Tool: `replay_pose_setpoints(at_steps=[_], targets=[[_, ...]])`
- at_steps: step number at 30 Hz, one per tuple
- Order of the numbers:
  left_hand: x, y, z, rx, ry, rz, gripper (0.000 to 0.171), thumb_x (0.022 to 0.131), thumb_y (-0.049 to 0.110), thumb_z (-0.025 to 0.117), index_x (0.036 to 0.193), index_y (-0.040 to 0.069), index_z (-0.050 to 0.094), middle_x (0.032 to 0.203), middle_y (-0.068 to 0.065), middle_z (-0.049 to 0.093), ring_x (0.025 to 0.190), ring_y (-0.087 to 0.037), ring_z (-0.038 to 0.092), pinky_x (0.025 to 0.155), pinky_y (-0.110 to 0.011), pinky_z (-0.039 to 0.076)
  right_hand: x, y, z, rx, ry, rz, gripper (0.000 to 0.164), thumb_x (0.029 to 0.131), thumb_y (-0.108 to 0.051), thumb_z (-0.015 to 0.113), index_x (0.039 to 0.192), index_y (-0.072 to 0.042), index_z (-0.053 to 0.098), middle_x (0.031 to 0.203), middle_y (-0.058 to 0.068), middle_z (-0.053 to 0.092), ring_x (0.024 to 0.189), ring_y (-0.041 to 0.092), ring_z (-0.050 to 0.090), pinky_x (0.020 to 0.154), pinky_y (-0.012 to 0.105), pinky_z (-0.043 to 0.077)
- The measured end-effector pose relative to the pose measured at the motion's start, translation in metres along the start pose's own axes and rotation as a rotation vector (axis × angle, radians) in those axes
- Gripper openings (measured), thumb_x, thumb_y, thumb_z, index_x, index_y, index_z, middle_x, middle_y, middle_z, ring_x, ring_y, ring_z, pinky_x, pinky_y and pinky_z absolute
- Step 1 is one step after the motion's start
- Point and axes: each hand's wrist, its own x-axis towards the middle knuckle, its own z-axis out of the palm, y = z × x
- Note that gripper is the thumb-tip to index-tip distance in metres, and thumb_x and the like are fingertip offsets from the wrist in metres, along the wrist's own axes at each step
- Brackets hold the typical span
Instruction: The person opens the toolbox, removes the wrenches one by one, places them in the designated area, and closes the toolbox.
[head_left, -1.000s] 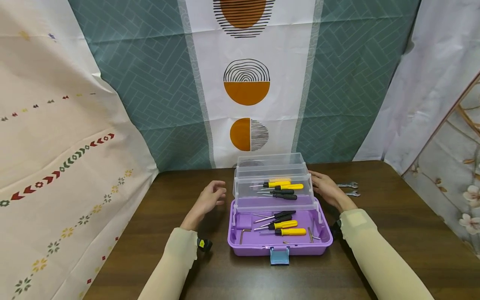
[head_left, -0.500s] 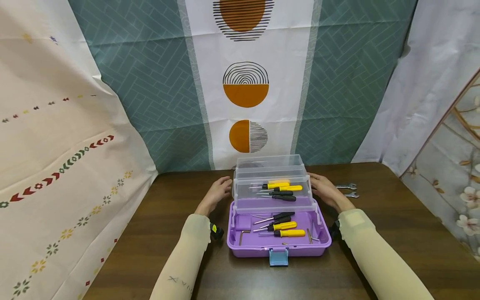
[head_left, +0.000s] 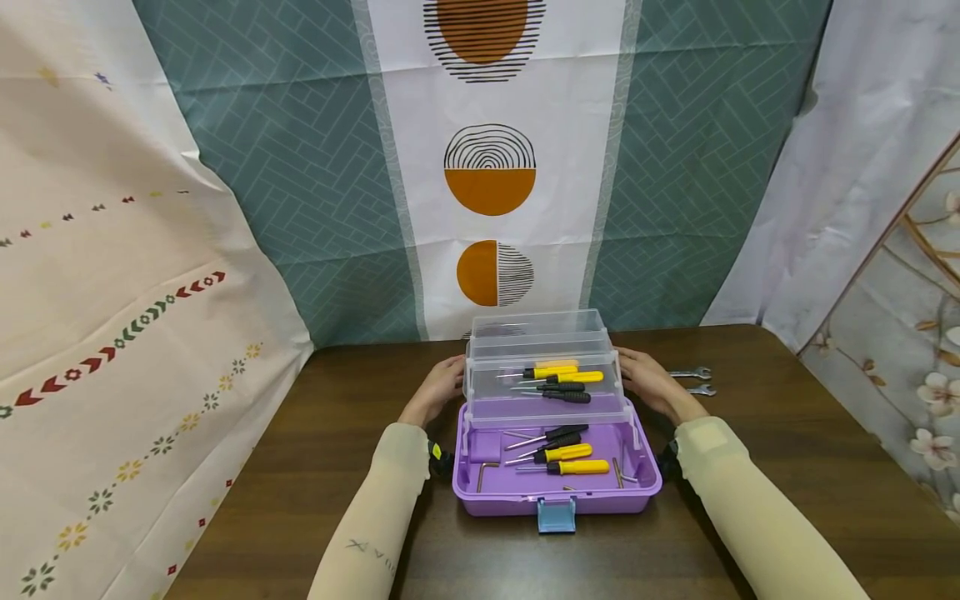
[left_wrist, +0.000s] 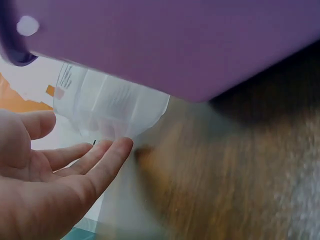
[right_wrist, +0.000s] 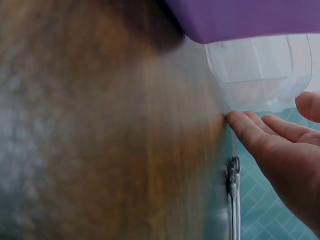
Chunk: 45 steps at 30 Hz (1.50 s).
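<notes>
A purple toolbox (head_left: 506,503) stands opened on the table, its blue latch (head_left: 557,517) hanging at the front. Behind the base leans its clear plastic lid (head_left: 536,322), with a clear tray (head_left: 487,408) in front. Yellow-handled screwdrivers (head_left: 585,467) and black-handled ones (head_left: 562,432) lie in the base; more show through the tray. At the lid's left side is my left hand (head_left: 438,387), fingers extended, fingertips at the clear plastic (left_wrist: 117,102). My right hand (head_left: 651,382) mirrors it on the right, fingertips by the lid's edge. Whether the fingertips press the plastic is unclear.
Two wrenches (head_left: 701,390) lie on the brown wooden table (head_left: 765,467) just beyond my right hand. Hex keys (head_left: 483,475) rest inside the base. A patterned curtain (head_left: 487,192) hangs close behind the toolbox.
My left hand has moved right and in to the side of the clear lid. My right hand stays at the lid's right side. The toolbox looks unmoved.
</notes>
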Motion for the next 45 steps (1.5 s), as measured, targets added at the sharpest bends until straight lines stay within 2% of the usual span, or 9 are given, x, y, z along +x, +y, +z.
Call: replay_pose_setpoints(at_steps=[8,14,20,23,27,32,36,41,45], targets=[[0.002,-0.002,0.003,0.004,-0.01,0.001,0.048,0.114,0.021,0.039,0.153,-0.008,0.041,0.15,-0.026,0.052,0.141,-0.04,0.048,0.116,-0.054,0.042,0.002,0.001,0.002,0.017,-0.026,0.006,0.056,0.115,-0.019,0.029,0.161,0.011,0.014,0.166,0.031,0.02,0.156,0.043,0.015,0.123,0.058,0.026],[0.002,-0.001,0.002,0.007,-0.024,0.005,0.048,0.114,0.019,0.039,0.154,-0.008,0.04,0.149,-0.027,0.053,0.141,-0.04,0.048,0.116,-0.054,0.042,0.003,0.0,0.001,-0.007,-0.027,-0.007,0.055,0.115,-0.019,0.029,0.159,0.012,0.019,0.164,0.032,0.025,0.154,0.043,0.02,0.116,0.045,0.041],[0.002,-0.001,0.004,0.016,-0.006,0.023,0.046,0.114,0.018,0.04,0.152,-0.007,0.044,0.143,-0.026,0.058,0.133,-0.036,0.056,0.113,-0.052,0.046,0.003,0.0,0.0,-0.02,-0.013,-0.018,0.054,0.115,-0.019,0.031,0.16,0.011,0.022,0.162,0.032,0.03,0.152,0.043,0.027,0.114,0.045,0.044],[0.002,-0.001,0.005,0.016,0.003,0.045,0.044,0.114,0.016,0.04,0.151,-0.007,0.045,0.139,-0.027,0.06,0.126,-0.032,0.06,0.11,-0.051,0.049,0.003,0.0,-0.002,-0.028,-0.01,-0.033,0.055,0.115,-0.021,0.033,0.159,0.011,0.025,0.159,0.03,0.037,0.145,0.036,0.039,0.106,0.037,0.051],[0.002,0.0,0.007,0.022,0.019,0.07,0.043,0.113,0.014,0.04,0.149,-0.008,0.047,0.135,-0.027,0.063,0.119,-0.028,0.063,0.106,-0.051,0.052,0.003,0.0,-0.002,-0.041,-0.003,-0.057,0.053,0.114,-0.02,0.036,0.157,0.011,0.03,0.152,0.026,0.046,0.125,0.02,0.057,0.096,0.029,0.055],[0.0,0.002,0.008,0.011,0.028,0.076,0.043,0.113,0.013,0.039,0.15,-0.005,0.047,0.138,-0.026,0.061,0.122,-0.03,0.062,0.108,-0.052,0.051,0.004,-0.002,-0.001,-0.042,0.016,-0.064,0.05,0.113,-0.014,0.038,0.156,0.01,0.033,0.15,0.029,0.047,0.113,0.012,0.062,0.094,0.027,0.057],[0.0,0.003,0.007,-0.006,0.023,0.091,0.043,0.113,0.012,0.039,0.151,-0.005,0.046,0.142,-0.026,0.058,0.128,-0.033,0.059,0.108,-0.052,0.05,0.004,-0.005,0.0,-0.046,0.034,-0.055,0.051,0.112,-0.012,0.038,0.158,0.01,0.03,0.153,0.032,0.042,0.119,0.018,0.059,0.098,0.029,0.056],[0.0,0.004,0.007,-0.017,0.036,0.116,0.042,0.113,0.012,0.04,0.151,-0.005,0.046,0.144,-0.026,0.057,0.131,-0.036,0.057,0.108,-0.051,0.051,0.004,-0.008,0.001,-0.066,0.05,-0.056,0.053,0.112,-0.011,0.04,0.16,0.007,0.027,0.158,0.03,0.038,0.136,0.038,0.049,0.113,0.05,0.045],[0.001,0.004,0.007,-0.016,0.047,0.128,0.042,0.113,0.01,0.04,0.152,-0.005,0.046,0.145,-0.025,0.056,0.131,-0.035,0.057,0.108,-0.049,0.051,0.004,-0.009,0.0,-0.072,0.059,-0.046,0.055,0.111,-0.012,0.041,0.161,0.005,0.026,0.161,0.029,0.034,0.144,0.044,0.04,0.117,0.058,0.036]])
